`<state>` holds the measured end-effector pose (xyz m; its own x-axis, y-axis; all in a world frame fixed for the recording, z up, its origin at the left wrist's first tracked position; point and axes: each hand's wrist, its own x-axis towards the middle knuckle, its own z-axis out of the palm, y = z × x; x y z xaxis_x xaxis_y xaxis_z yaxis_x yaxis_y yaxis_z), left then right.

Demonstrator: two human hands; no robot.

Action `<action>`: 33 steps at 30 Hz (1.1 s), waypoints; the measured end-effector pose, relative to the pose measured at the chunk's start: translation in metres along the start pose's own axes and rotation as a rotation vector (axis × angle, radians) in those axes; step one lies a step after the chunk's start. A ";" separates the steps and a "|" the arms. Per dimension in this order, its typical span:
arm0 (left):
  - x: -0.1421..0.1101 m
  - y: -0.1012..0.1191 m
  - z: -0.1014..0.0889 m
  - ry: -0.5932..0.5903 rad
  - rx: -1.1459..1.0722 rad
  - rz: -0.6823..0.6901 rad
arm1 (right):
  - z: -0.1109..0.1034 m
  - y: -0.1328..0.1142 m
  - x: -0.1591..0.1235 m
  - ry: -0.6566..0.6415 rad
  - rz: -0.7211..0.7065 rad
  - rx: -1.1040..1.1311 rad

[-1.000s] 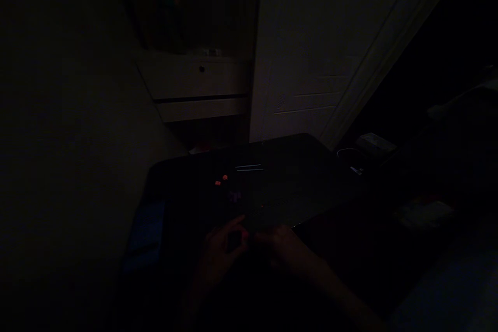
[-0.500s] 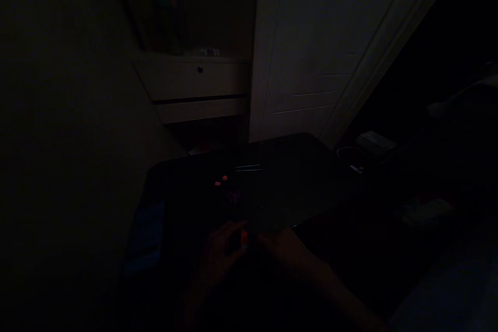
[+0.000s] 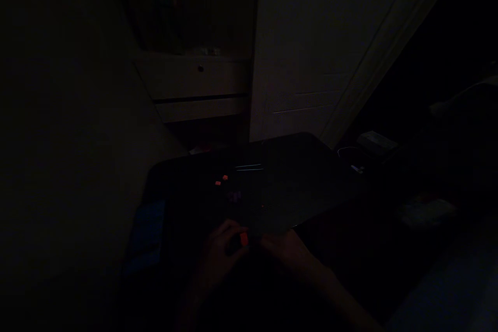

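Observation:
The scene is very dark. My left hand [image 3: 221, 254] curls over the near edge of a dark table [image 3: 303, 187], fingers pinched around a small orange piece [image 3: 244, 239]. Just to its right, my right hand [image 3: 286, 251] has its fingertips close to the same piece; whether they touch it is lost in the dark. Two small orange pieces [image 3: 221, 180] lie further back on the table, with a faint purple thing [image 3: 234, 196] just in front of them.
A thin pale strip [image 3: 249, 167] lies near the table's far side. A blue object [image 3: 148, 233] hangs off the table's left end. Behind stand a pale drawer unit [image 3: 194, 83] and a white door [image 3: 311, 52]. Dim clutter [image 3: 373, 142] sits to the right.
The orange piece has come into sight between my left fingertips, and that hand's fingers have curled tighter around it. My right hand has stayed close beside it.

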<state>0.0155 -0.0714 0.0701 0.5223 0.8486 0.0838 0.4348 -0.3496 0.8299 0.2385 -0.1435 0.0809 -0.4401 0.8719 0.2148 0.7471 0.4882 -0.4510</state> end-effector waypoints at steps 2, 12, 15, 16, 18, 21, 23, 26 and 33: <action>0.000 0.001 0.000 -0.008 -0.011 0.008 | 0.003 0.001 0.001 0.004 0.016 -0.015; 0.001 0.001 0.001 0.010 -0.055 0.038 | 0.019 0.000 0.000 0.096 0.019 -0.133; 0.002 0.002 0.002 0.018 -0.064 0.055 | 0.015 -0.004 0.003 0.041 0.068 -0.153; 0.002 0.002 0.002 0.022 -0.064 0.060 | 0.014 -0.005 0.004 0.026 0.084 -0.161; 0.002 0.002 0.002 0.023 -0.060 0.063 | 0.011 -0.007 0.007 -0.004 0.125 -0.178; 0.001 0.001 0.003 0.020 -0.048 0.065 | 0.005 -0.010 0.013 -0.074 0.192 -0.207; 0.001 0.000 0.004 0.029 -0.042 0.068 | 0.001 -0.012 0.017 -0.134 0.224 -0.218; 0.002 0.000 0.003 0.029 -0.026 0.068 | -0.003 -0.012 0.022 -0.170 0.255 -0.223; -0.002 -0.006 0.005 0.055 0.011 0.088 | 0.004 -0.010 0.018 -0.070 0.249 -0.146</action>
<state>0.0154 -0.0724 0.0621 0.5177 0.8349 0.1870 0.3967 -0.4279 0.8121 0.2207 -0.1328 0.0857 -0.2642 0.9632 0.0505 0.8978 0.2647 -0.3519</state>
